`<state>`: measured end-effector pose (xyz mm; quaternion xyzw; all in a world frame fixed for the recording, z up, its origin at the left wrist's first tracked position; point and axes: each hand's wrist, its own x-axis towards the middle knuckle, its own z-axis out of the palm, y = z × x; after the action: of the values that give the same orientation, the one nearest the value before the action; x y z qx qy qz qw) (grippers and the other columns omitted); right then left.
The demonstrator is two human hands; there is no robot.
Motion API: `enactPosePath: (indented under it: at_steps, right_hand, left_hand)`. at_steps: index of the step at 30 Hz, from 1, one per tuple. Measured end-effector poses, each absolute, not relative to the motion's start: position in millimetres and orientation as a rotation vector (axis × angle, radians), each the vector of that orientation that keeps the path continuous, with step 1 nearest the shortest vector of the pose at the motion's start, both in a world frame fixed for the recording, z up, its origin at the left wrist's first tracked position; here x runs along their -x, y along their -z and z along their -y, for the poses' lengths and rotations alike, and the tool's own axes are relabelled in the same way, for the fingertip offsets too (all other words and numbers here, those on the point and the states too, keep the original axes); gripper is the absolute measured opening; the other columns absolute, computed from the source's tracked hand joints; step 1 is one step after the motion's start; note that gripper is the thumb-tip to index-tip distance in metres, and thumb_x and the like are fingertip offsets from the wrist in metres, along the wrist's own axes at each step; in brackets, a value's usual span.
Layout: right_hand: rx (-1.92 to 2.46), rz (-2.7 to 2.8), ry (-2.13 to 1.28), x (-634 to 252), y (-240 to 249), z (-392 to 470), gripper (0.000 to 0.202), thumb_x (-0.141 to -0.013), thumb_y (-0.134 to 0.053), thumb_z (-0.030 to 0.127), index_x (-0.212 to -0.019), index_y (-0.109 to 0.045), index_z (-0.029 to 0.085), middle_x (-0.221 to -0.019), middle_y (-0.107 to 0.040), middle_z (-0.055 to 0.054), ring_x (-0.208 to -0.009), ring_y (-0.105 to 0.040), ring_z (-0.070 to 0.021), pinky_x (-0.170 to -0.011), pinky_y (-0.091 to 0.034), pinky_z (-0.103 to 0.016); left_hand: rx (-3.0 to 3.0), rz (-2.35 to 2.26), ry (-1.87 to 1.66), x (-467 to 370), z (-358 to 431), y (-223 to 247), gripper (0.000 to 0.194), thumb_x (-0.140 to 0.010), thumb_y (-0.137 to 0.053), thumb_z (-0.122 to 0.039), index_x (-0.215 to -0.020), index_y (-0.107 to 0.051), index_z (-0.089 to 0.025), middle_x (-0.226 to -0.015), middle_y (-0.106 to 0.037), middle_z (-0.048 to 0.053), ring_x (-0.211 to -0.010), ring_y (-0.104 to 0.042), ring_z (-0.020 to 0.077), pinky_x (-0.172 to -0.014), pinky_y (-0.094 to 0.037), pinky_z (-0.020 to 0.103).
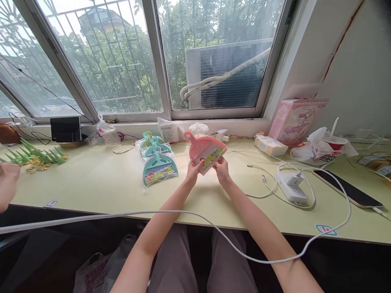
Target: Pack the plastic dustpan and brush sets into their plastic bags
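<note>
A pink dustpan and brush set (pixel 206 149) in clear wrap, with a yellow-green label along its lower edge, is tilted above the table. My left hand (pixel 194 169) grips its lower left corner, and my right hand (pixel 221 167) grips its lower right side. Left of my hands, several similar wrapped sets lie in an overlapping row on the table: a teal one (pixel 160 165) in front, another teal one behind it and a green one (pixel 148 139) at the back.
A white cable hangs across my forearms. On the pale table (pixel 106 185) stand a power strip (pixel 291 188), a phone (pixel 348 189), a tissue pack (pixel 270 145), a pink box (pixel 297 122) and green plants (pixel 33 156). Another person's hand (pixel 8 183) shows at far left.
</note>
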<state>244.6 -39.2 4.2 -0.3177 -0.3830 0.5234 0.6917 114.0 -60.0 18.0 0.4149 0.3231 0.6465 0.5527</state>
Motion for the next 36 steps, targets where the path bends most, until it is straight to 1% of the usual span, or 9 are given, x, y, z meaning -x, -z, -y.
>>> enactPosePath:
  at_steps: [3,7,14,18,21,24,26,31,36]
  right_hand:
    - [0.722,0.859,-1.106,-247,-2,40,0.042,-0.062,-0.081,0.037,-0.095,-0.059,0.023,-0.098,-0.071,-0.005,-0.093,-0.068,-0.0220,-0.083,-0.058,-0.039]
    - [0.722,0.829,-1.095,-249,-1,36,0.043,-0.063,-0.081,0.037,-0.097,-0.059,0.023,-0.098,-0.072,-0.005,-0.093,-0.069,-0.0222,-0.082,-0.059,-0.039]
    - [0.840,1.008,-1.328,-274,-3,18,0.046,-0.051,-0.095,0.038,-0.081,-0.065,0.020,-0.083,-0.075,-0.006,-0.081,-0.072,-0.0237,-0.082,-0.062,-0.042]
    - [1.065,1.258,-1.097,-304,-7,16,0.025,-0.072,-0.083,0.039,-0.079,-0.071,0.017,-0.072,-0.072,-0.010,-0.074,-0.072,-0.0274,-0.083,-0.060,-0.053]
    - [1.075,1.479,-0.555,-318,-14,22,0.015,-0.087,-0.064,0.025,-0.095,-0.076,0.023,-0.107,-0.072,-0.012,-0.110,-0.067,-0.0311,-0.102,-0.051,-0.058]
    - [1.062,1.742,-0.117,-318,-24,31,0.044,-0.088,-0.055,0.010,-0.121,-0.071,0.034,-0.149,-0.051,-0.004,-0.146,-0.038,-0.0305,-0.118,-0.033,-0.058]
    - [1.064,1.810,-0.003,-314,-30,35,0.049,-0.088,-0.057,0.010,-0.127,-0.067,0.038,-0.154,-0.046,-0.001,-0.149,-0.031,-0.0304,-0.120,-0.029,-0.058]
    - [0.969,1.646,-0.183,-314,-40,35,0.005,-0.083,-0.075,0.035,-0.082,-0.079,0.032,-0.126,-0.064,-0.005,-0.130,-0.048,-0.0319,-0.114,-0.035,-0.055]
    - [0.885,1.524,-0.678,-318,-35,34,0.026,-0.072,-0.081,0.051,-0.075,-0.077,0.026,-0.117,-0.064,-0.007,-0.120,-0.055,-0.0295,-0.107,-0.040,-0.049]
  left_hand:
    - [-1.020,-0.860,-1.432,-117,63,-13,0.076,-0.054,-0.093,-0.046,-0.116,-0.062,-0.017,-0.109,-0.074,0.011,-0.097,-0.071,0.0280,-0.079,-0.058,0.038]
    - [-1.135,-0.876,-1.367,-119,67,-17,0.083,-0.055,-0.093,-0.043,-0.125,-0.057,-0.017,-0.111,-0.073,0.013,-0.090,-0.072,0.0268,-0.072,-0.059,0.037]
    - [-1.160,-0.933,-1.337,-105,59,-18,0.083,-0.055,-0.090,-0.032,-0.128,-0.056,-0.014,-0.097,-0.075,0.011,-0.065,-0.071,0.0231,-0.063,-0.060,0.038]
    - [-1.082,-0.926,-1.310,-88,52,-21,0.071,-0.054,-0.087,-0.022,-0.119,-0.062,-0.012,-0.095,-0.075,0.010,-0.070,-0.072,0.0239,-0.069,-0.062,0.043]
    - [-1.038,-0.858,-1.314,-72,49,-26,0.072,-0.056,-0.084,-0.016,-0.125,-0.061,-0.016,-0.109,-0.073,0.010,-0.089,-0.073,0.0256,-0.081,-0.063,0.045]
    - [-1.019,-0.821,-1.310,-60,48,-30,0.069,-0.063,-0.079,-0.015,-0.128,-0.060,-0.018,-0.118,-0.071,0.010,-0.103,-0.070,0.0257,-0.092,-0.061,0.044]
    - [-1.017,-0.825,-1.301,-56,47,-31,0.065,-0.066,-0.077,-0.014,-0.129,-0.059,-0.018,-0.120,-0.070,0.010,-0.108,-0.069,0.0260,-0.097,-0.059,0.045]
    - [-1.020,-0.808,-1.160,-53,45,-26,0.063,-0.066,-0.079,-0.014,-0.126,-0.063,-0.017,-0.122,-0.071,0.012,-0.108,-0.070,0.0264,-0.095,-0.060,0.040]
    - [-1.075,-0.830,-0.935,-53,42,-19,0.060,-0.061,-0.086,-0.017,-0.118,-0.068,-0.015,-0.115,-0.074,0.014,-0.096,-0.073,0.0245,-0.083,-0.062,0.034]
